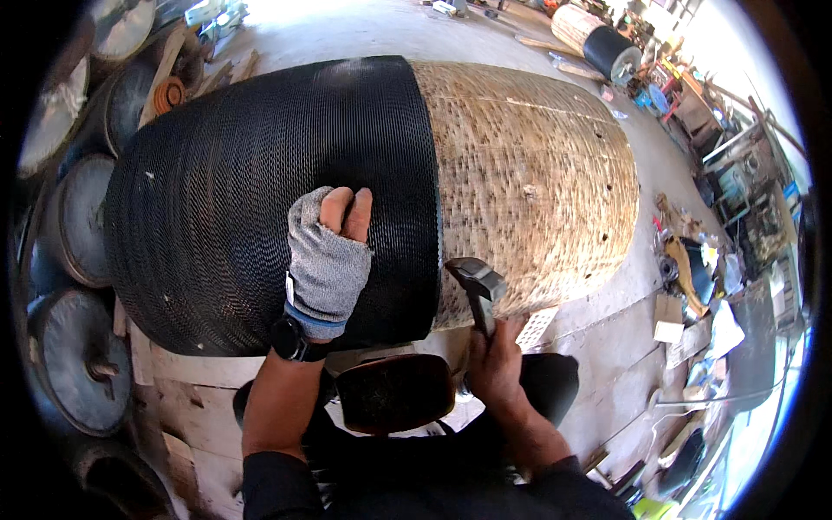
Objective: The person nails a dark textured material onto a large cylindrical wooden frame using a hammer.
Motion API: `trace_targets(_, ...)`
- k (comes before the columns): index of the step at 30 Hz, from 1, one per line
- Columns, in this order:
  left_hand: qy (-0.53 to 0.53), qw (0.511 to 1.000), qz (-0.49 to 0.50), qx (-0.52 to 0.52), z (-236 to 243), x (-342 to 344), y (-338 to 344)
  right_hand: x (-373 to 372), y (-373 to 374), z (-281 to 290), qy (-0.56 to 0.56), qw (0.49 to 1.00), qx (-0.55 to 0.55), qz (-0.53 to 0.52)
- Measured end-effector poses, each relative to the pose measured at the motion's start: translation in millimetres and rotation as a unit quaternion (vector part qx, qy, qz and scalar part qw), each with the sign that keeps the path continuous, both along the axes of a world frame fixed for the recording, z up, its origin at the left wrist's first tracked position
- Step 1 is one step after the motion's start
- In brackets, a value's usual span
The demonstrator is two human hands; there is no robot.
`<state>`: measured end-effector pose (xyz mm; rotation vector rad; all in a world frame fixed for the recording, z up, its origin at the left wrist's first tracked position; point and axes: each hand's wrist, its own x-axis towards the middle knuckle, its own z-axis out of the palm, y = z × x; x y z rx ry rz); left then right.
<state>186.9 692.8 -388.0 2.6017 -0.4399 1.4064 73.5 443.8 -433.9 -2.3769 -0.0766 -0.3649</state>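
Note:
A large roller lies crosswise in front of me: its left part is wrapped in black ridged, toothed strip (199, 225), its right part is bare, mottled tan and pitted (533, 173). My left hand (334, 251), in a grey fingerless glove with a black watch at the wrist, is closed on the black wrapping, fingertips curled; whatever they hold is hidden. My right hand (494, 364) grips a hammer (477, 282), whose metal head is beside the seam between the two surfaces. A dark padded seat (394, 393) shows between my forearms.
Several dark rollers with round metal ends (78, 364) line the left side. Another part-black roller (598, 48) lies at the back right. Cardboard (669, 316), scraps and assorted clutter line the right wall, and wooden planks (160, 78) lie behind the left rollers.

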Motion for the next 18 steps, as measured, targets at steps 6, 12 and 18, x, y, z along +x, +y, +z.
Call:
trace_targets(6, 0.014, 0.999, 0.028, 0.008, 9.0, -1.3, -1.0, -23.0, -10.4, 9.6, -0.121, 0.989, 0.032, 0.076)
trace_targets(12, -0.004, 0.999, 0.043, -0.025, 15.7, 6.6, 3.0, -19.8, -19.4, -32.6, -0.067, 0.998, 0.012, 0.014)
trace_targets(18, -0.009, 0.998, 0.038, -0.048, 18.6, -43.5, -26.5, -62.4, -37.5, -46.7, -0.06, 0.998, 0.021, 0.01)
